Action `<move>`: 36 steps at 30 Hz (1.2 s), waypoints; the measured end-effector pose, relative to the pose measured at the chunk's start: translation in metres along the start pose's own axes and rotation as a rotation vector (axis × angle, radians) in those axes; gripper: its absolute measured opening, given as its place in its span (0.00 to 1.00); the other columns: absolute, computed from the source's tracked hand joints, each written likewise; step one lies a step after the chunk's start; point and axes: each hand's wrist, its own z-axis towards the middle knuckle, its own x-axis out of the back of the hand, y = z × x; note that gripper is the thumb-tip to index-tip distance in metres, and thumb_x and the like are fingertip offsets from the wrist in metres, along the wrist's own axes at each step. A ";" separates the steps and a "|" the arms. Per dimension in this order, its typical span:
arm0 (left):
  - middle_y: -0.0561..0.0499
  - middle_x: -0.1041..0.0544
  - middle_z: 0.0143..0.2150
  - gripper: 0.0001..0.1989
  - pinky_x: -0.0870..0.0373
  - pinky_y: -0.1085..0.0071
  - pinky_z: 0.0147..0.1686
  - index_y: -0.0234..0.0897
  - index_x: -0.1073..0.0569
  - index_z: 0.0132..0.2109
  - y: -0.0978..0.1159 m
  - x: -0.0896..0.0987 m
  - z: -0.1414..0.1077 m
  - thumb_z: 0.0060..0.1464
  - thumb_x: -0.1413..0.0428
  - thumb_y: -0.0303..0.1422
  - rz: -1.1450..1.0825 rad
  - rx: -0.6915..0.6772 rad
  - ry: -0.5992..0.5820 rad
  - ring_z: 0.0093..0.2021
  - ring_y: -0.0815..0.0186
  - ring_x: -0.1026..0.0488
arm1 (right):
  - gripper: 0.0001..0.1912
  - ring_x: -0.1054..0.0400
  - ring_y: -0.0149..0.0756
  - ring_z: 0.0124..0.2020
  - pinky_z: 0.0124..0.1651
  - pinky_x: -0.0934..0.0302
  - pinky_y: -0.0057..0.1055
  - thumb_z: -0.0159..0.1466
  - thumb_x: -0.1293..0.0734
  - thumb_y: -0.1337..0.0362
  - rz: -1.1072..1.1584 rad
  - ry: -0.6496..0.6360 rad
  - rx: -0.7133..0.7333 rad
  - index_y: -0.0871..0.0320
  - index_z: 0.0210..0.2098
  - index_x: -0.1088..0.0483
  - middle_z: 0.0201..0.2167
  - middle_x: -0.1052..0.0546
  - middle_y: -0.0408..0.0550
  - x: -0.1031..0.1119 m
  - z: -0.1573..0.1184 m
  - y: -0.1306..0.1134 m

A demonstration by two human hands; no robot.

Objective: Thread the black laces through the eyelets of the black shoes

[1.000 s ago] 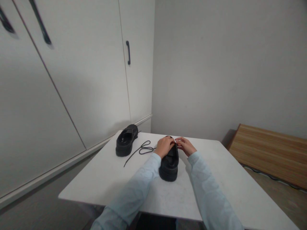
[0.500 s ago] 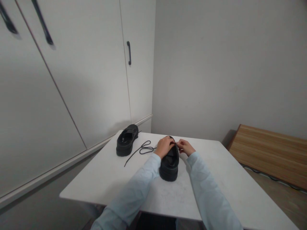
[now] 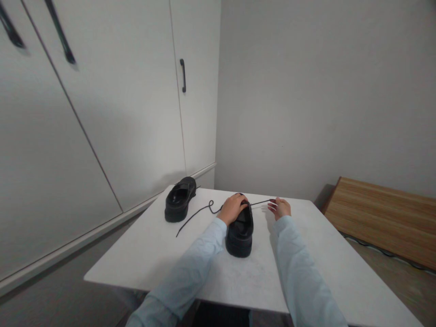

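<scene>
A black shoe [image 3: 240, 240] stands on the white table with its heel toward me. My left hand [image 3: 233, 208] is closed on the upper left part of this shoe, its fingertips at the opening. To the right, my right hand [image 3: 279, 208] pinches a black shoelace [image 3: 261, 202], which runs taut from the shoe's right side. The rest of the lace [image 3: 194, 215] lies left of the shoe in a loose curve with a small loop. A second black shoe [image 3: 177, 202] stands at the table's back left, touched by neither hand.
The white table [image 3: 327, 254] spans the foreground. White cabinets [image 3: 136, 113] with dark handles rise on the left, and a grey wall [image 3: 306, 91] is behind. A wood-grained board [image 3: 384, 218] lies beyond the table's right edge.
My right hand has moved right, away from the shoe, drawing the lace out straight. The loops on the left have shrunk to one small loop. My left hand has stayed on the shoe.
</scene>
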 end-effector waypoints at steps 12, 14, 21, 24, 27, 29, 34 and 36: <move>0.49 0.24 0.42 0.08 0.35 0.70 0.48 0.37 0.28 0.42 -0.013 0.002 -0.003 0.58 0.50 0.32 -0.163 0.086 0.172 0.44 0.66 0.29 | 0.06 0.38 0.26 0.14 0.20 0.36 0.26 0.66 0.54 0.63 0.349 0.422 0.326 0.50 0.31 0.57 0.20 0.37 0.31 0.010 -0.006 -0.031; 0.49 0.24 0.42 0.09 0.35 0.70 0.48 0.37 0.28 0.42 -0.018 0.007 -0.004 0.59 0.51 0.34 -0.138 0.133 0.168 0.44 0.66 0.28 | 0.05 0.44 0.25 0.12 0.15 0.43 0.22 0.66 0.51 0.59 0.284 0.421 0.444 0.49 0.33 0.56 0.20 0.39 0.31 0.005 -0.012 -0.034; 0.37 0.25 0.46 0.17 0.31 0.63 0.43 0.35 0.28 0.46 -0.040 0.062 -0.033 0.50 0.42 0.36 0.460 0.536 -0.257 0.47 0.53 0.27 | 0.14 0.43 0.24 0.18 0.18 0.48 0.21 0.63 0.46 0.47 0.024 0.295 0.696 0.51 0.37 0.48 0.22 0.40 0.36 -0.022 -0.038 -0.031; 0.34 0.25 0.45 0.20 0.31 0.62 0.43 0.32 0.25 0.42 -0.047 0.085 -0.050 0.38 0.35 0.30 0.527 0.610 -0.330 0.47 0.49 0.27 | 0.17 0.39 0.27 0.21 0.24 0.43 0.25 0.62 0.44 0.47 -0.243 0.328 0.838 0.55 0.35 0.42 0.23 0.34 0.41 -0.026 -0.045 -0.027; 0.34 0.24 0.44 0.21 0.31 0.61 0.43 0.33 0.24 0.41 -0.048 0.098 -0.062 0.34 0.34 0.27 0.576 0.658 -0.385 0.48 0.48 0.27 | 0.18 0.36 0.30 0.22 0.27 0.43 0.27 0.63 0.43 0.48 -0.506 0.252 1.023 0.58 0.32 0.36 0.23 0.30 0.45 -0.029 -0.049 -0.021; 0.33 0.24 0.44 0.21 0.31 0.60 0.43 0.32 0.23 0.40 -0.046 0.102 -0.068 0.33 0.34 0.25 0.599 0.674 -0.419 0.47 0.47 0.27 | 0.18 0.35 0.30 0.22 0.28 0.43 0.26 0.64 0.42 0.51 -0.621 0.166 1.133 0.59 0.31 0.33 0.22 0.28 0.45 -0.031 -0.051 -0.018; 0.31 0.23 0.42 0.17 0.30 0.57 0.40 0.30 0.22 0.38 -0.041 0.107 -0.085 0.35 0.36 0.24 0.642 0.704 -0.481 0.45 0.44 0.26 | 0.15 0.35 0.28 0.22 0.26 0.47 0.24 0.66 0.41 0.57 -0.850 0.053 1.353 0.59 0.30 0.30 0.22 0.27 0.45 -0.036 -0.058 -0.017; 0.31 0.23 0.42 0.16 0.29 0.56 0.40 0.30 0.22 0.38 -0.043 0.110 -0.091 0.36 0.37 0.24 0.647 0.703 -0.498 0.44 0.44 0.26 | 0.15 0.35 0.28 0.21 0.26 0.48 0.25 0.66 0.42 0.58 -0.905 0.041 1.400 0.59 0.30 0.30 0.22 0.26 0.45 -0.038 -0.060 -0.018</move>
